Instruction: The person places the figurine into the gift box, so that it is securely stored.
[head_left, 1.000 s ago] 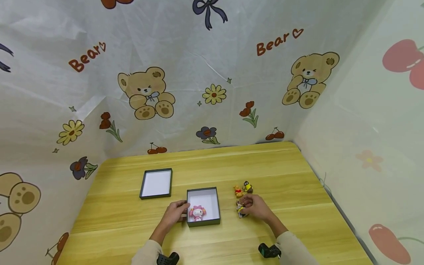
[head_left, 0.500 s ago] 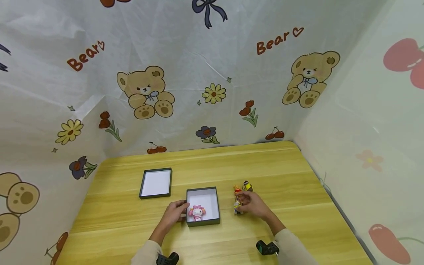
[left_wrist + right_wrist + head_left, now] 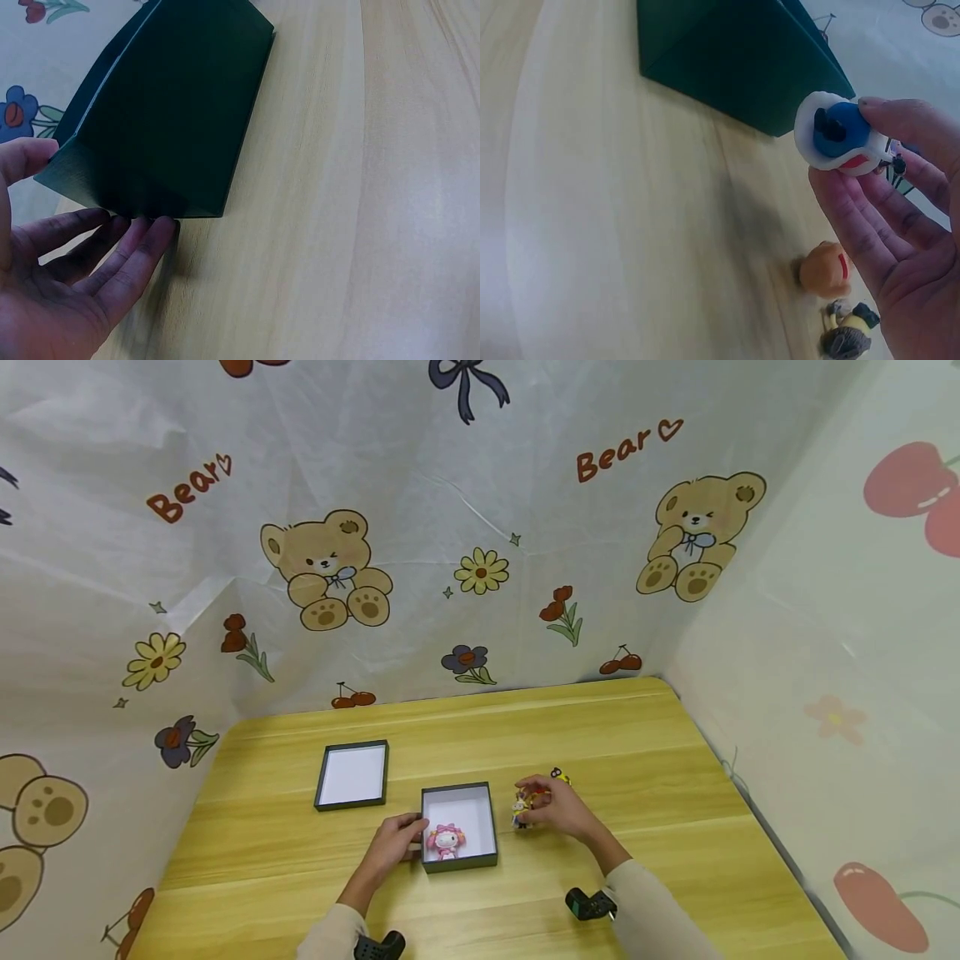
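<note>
My left hand [image 3: 395,843] holds the left side of an open dark green box [image 3: 462,864] with a white inside. In the left wrist view its thumb [image 3: 34,159] is at the rim and the fingertips touch the lower wall. A pink and white figurine [image 3: 446,841] with a bow lies inside the box. To the right of the box, my right hand [image 3: 561,810] pinches a small figurine [image 3: 519,812] above the table. Its white and blue underside with a red patch faces the right wrist camera.
A box lid [image 3: 352,775], white inside up, lies at the back left on the wooden table [image 3: 600,727]. An orange-brown figurine [image 3: 825,270] and a yellow and black one [image 3: 849,336] stand behind the right hand. A printed cloth [image 3: 420,610] hangs behind the table.
My right hand has lifted the small figurine and moved left with it, closer to the box. The left hand, the box and the pink figurine stay in place.
</note>
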A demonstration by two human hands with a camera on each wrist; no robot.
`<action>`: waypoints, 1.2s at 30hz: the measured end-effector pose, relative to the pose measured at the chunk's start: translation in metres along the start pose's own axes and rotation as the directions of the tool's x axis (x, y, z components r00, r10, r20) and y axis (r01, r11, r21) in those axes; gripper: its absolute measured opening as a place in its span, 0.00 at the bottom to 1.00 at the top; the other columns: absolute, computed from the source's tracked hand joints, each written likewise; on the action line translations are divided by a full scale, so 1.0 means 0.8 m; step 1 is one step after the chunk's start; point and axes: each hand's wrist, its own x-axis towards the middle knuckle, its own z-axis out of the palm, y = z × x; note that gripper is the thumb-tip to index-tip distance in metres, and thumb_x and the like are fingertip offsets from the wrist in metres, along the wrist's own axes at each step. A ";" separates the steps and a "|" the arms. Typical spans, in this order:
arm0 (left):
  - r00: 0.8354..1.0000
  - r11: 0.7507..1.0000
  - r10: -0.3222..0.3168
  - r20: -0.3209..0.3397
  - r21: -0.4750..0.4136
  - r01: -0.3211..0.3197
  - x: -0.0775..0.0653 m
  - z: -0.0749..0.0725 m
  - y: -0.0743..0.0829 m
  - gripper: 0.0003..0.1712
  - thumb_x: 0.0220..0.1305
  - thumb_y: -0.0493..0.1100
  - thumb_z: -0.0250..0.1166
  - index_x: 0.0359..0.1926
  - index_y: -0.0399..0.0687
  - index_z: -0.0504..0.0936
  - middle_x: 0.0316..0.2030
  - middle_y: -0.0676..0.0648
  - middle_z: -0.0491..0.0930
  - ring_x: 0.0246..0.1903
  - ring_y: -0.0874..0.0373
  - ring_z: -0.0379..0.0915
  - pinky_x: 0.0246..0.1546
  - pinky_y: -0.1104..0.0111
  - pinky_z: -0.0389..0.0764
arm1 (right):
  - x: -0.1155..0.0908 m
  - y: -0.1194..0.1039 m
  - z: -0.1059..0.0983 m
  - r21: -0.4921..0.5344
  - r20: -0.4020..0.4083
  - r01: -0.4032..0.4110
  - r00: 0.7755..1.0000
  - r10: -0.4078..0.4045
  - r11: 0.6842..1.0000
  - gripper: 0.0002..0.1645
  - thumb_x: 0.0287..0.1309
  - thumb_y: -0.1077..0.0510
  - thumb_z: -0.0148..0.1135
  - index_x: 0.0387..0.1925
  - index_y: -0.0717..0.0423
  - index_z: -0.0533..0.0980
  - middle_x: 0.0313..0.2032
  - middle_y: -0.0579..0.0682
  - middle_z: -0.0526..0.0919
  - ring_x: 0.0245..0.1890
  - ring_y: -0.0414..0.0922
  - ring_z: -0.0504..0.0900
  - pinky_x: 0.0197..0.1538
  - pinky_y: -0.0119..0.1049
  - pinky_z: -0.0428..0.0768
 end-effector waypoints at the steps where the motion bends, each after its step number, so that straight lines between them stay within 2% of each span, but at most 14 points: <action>1: 1.000 1.000 -0.003 -0.001 -0.004 0.003 0.000 0.000 0.000 0.35 0.69 0.49 0.57 0.62 0.22 0.65 0.47 0.36 0.78 0.44 0.51 0.76 0.43 0.60 0.83 | 0.001 -0.003 0.001 -0.008 -0.003 0.004 1.000 -0.004 1.000 0.27 0.50 0.69 0.69 0.54 0.70 0.73 0.44 0.65 0.77 0.34 0.50 0.76 0.34 0.35 0.80; 5: 1.000 1.000 0.001 0.002 -0.010 0.000 0.002 -0.001 0.000 0.35 0.69 0.50 0.57 0.63 0.21 0.64 0.46 0.35 0.78 0.43 0.51 0.76 0.42 0.60 0.83 | 0.006 -0.011 0.003 -0.001 -0.006 0.022 1.000 -0.022 1.000 0.26 0.50 0.69 0.70 0.52 0.70 0.74 0.43 0.64 0.78 0.34 0.51 0.77 0.32 0.30 0.78; 11: 1.000 1.000 -0.006 0.001 -0.013 0.006 0.001 -0.001 -0.001 0.35 0.69 0.49 0.57 0.62 0.22 0.65 0.46 0.37 0.78 0.43 0.52 0.76 0.42 0.60 0.83 | 0.013 -0.017 0.005 0.030 0.006 0.031 0.999 -0.031 0.999 0.27 0.50 0.70 0.69 0.53 0.70 0.73 0.44 0.66 0.77 0.32 0.48 0.77 0.32 0.32 0.79; 15: 1.000 1.000 -0.006 -0.005 0.005 0.006 -0.001 -0.001 0.001 0.34 0.69 0.49 0.57 0.62 0.22 0.65 0.45 0.37 0.79 0.42 0.52 0.77 0.41 0.60 0.83 | 0.019 -0.018 0.006 0.013 0.017 0.030 0.999 -0.030 0.999 0.27 0.51 0.70 0.69 0.54 0.70 0.73 0.46 0.67 0.77 0.32 0.48 0.77 0.35 0.43 0.81; 17: 1.000 1.000 -0.007 -0.010 0.013 0.008 -0.001 -0.001 0.002 0.34 0.69 0.49 0.57 0.62 0.22 0.66 0.45 0.37 0.80 0.42 0.52 0.77 0.40 0.60 0.83 | 0.025 -0.013 0.006 0.015 0.023 0.029 0.999 -0.029 0.999 0.28 0.51 0.70 0.69 0.55 0.70 0.73 0.47 0.68 0.77 0.33 0.49 0.77 0.37 0.50 0.81; 19: 1.000 1.000 -0.009 -0.016 0.020 0.010 -0.002 -0.001 0.003 0.33 0.69 0.49 0.57 0.62 0.22 0.66 0.44 0.37 0.80 0.42 0.52 0.77 0.40 0.60 0.83 | 0.031 -0.005 0.008 0.023 0.020 0.029 0.999 -0.029 0.999 0.28 0.51 0.70 0.69 0.55 0.69 0.73 0.47 0.67 0.77 0.33 0.49 0.78 0.38 0.53 0.80; 26: 1.000 0.999 -0.020 -0.020 0.037 0.021 -0.002 0.000 0.006 0.33 0.69 0.49 0.57 0.62 0.23 0.67 0.45 0.36 0.80 0.43 0.51 0.78 0.39 0.59 0.83 | 0.045 0.008 0.016 0.005 -0.012 0.037 0.999 -0.037 0.999 0.29 0.48 0.67 0.72 0.54 0.66 0.75 0.44 0.58 0.79 0.34 0.48 0.80 0.34 0.33 0.80; 29: 1.000 0.999 -0.026 -0.016 0.036 0.027 -0.001 0.000 0.006 0.33 0.70 0.49 0.57 0.62 0.23 0.66 0.45 0.36 0.80 0.43 0.50 0.78 0.40 0.58 0.83 | 0.046 0.004 0.020 0.013 -0.019 0.036 0.999 -0.036 0.999 0.30 0.47 0.66 0.74 0.54 0.66 0.75 0.43 0.56 0.79 0.35 0.48 0.80 0.35 0.32 0.81; 31: 1.000 0.999 -0.028 -0.014 0.031 0.029 0.000 0.000 0.006 0.33 0.70 0.49 0.56 0.62 0.23 0.66 0.46 0.36 0.80 0.43 0.50 0.78 0.40 0.58 0.83 | 0.044 -0.007 0.023 0.017 -0.017 0.036 0.999 -0.036 0.999 0.29 0.47 0.67 0.73 0.53 0.67 0.75 0.43 0.58 0.79 0.36 0.50 0.81 0.36 0.34 0.81; 36: 0.999 0.999 -0.028 -0.018 0.029 0.029 -0.001 0.000 0.006 0.33 0.70 0.48 0.56 0.62 0.23 0.66 0.46 0.36 0.80 0.43 0.50 0.78 0.40 0.58 0.83 | 0.048 -0.007 0.029 0.014 -0.012 0.023 1.000 -0.023 1.000 0.29 0.47 0.68 0.72 0.53 0.67 0.75 0.45 0.60 0.78 0.37 0.51 0.81 0.36 0.35 0.81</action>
